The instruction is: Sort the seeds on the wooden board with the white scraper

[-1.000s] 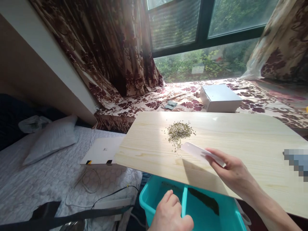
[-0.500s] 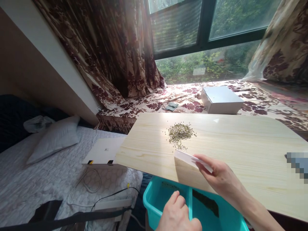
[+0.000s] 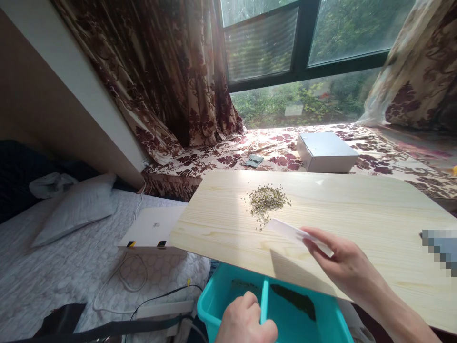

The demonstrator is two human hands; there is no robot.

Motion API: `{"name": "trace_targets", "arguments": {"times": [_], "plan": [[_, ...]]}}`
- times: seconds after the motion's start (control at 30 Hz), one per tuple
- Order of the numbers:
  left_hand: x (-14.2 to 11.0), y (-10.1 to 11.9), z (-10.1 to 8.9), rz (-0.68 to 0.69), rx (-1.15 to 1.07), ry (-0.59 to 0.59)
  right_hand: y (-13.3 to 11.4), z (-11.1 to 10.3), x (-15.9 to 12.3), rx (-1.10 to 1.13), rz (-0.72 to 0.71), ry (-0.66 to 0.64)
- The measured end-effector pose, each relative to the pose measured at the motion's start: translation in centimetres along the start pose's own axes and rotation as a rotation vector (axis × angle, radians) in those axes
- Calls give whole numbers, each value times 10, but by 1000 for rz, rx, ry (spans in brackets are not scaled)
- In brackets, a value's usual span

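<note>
A small heap of green seeds [image 3: 266,200] lies on the pale wooden board [image 3: 357,224]. My right hand [image 3: 342,264] is closed on a white plastic card [image 3: 291,232], whose far end sits just below the heap. Under the board's near edge is a teal bin [image 3: 214,307] with a centre divider and dark green material inside. My left hand [image 3: 246,324] is closed around that divider at the bottom of the view.
A white box [image 3: 326,151] rests on the floral window seat behind the board. To the left is a bed with a grey pillow [image 3: 76,207], a flat white box [image 3: 150,228] and loose cables [image 3: 132,281]. Curtains hang on both sides of the window.
The card swept toward the board's near edge half a second ago and has now moved back up beside the heap. My left hand and the bin shifted slightly left.
</note>
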State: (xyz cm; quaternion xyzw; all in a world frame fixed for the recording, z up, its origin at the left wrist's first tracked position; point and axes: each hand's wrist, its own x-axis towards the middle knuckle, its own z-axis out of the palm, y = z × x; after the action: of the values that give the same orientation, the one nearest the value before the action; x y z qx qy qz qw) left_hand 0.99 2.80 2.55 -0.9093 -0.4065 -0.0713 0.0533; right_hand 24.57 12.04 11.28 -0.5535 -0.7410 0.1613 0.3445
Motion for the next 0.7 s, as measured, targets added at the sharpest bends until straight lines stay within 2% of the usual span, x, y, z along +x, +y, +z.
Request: {"name": "trace_targets", "arguments": {"times": [0.1, 0.2, 0.37, 0.7], "plan": [[-19, -16, 2, -22, -39, 58, 11, 0, 15, -80, 88, 25], [-31, -25, 12, -124, -52, 108, 12, 4, 24, -116, 133, 23], [-38, -31, 23, -197, -88, 44, 9, 12, 30, -151, 161, -9], [-38, -35, 18, -191, -125, -117, 4, 19, 31, -132, 102, -58]]}}
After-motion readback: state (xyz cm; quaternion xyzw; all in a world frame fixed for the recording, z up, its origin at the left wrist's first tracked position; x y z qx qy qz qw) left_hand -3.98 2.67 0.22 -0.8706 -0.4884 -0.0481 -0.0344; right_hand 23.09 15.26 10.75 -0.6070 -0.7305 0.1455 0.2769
